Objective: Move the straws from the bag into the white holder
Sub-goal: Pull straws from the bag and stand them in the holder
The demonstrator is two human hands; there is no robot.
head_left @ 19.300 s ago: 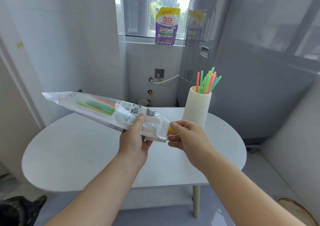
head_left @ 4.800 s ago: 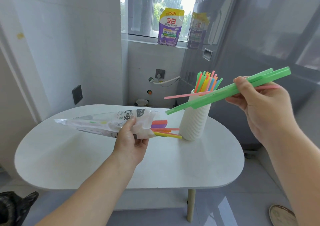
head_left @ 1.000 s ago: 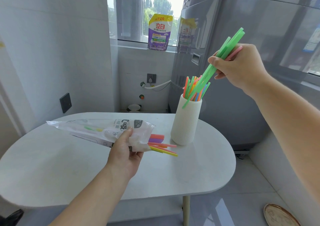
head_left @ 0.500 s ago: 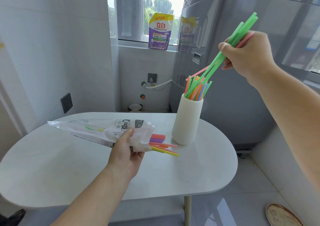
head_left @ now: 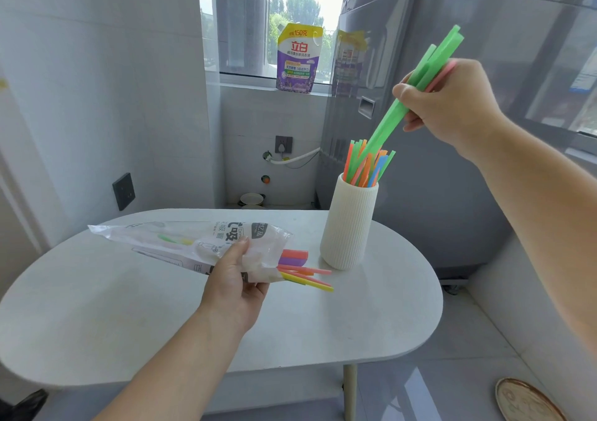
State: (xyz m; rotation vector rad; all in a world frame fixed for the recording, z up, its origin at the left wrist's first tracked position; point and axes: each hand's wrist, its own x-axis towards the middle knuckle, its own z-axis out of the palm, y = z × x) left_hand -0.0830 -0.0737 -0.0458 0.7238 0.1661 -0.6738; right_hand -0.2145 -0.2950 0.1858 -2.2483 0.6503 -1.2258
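My left hand (head_left: 234,286) grips a clear printed plastic bag (head_left: 181,244) just above the white table (head_left: 371,320). Several coloured straws (head_left: 305,270) stick out of the bag's open right end. A ribbed white holder (head_left: 349,225) stands at the table's back right, with several coloured straws (head_left: 365,165) upright in it. My right hand (head_left: 452,107), raised above and right of the holder, is shut on a bunch of green and pink straws (head_left: 420,78). The bunch slants down to the left, its lower ends among the straws at the holder's mouth.
A grey washing machine (head_left: 452,168) stands right behind the holder. A purple detergent pouch (head_left: 297,60) leans on the window sill. A wall socket and hose lie at the back, and a round plate (head_left: 526,401) rests on the floor at the lower right.
My right hand has lowered the green and pink bunch so its lower ends sit in the holder's mouth. My left hand and the bag have stayed in place.
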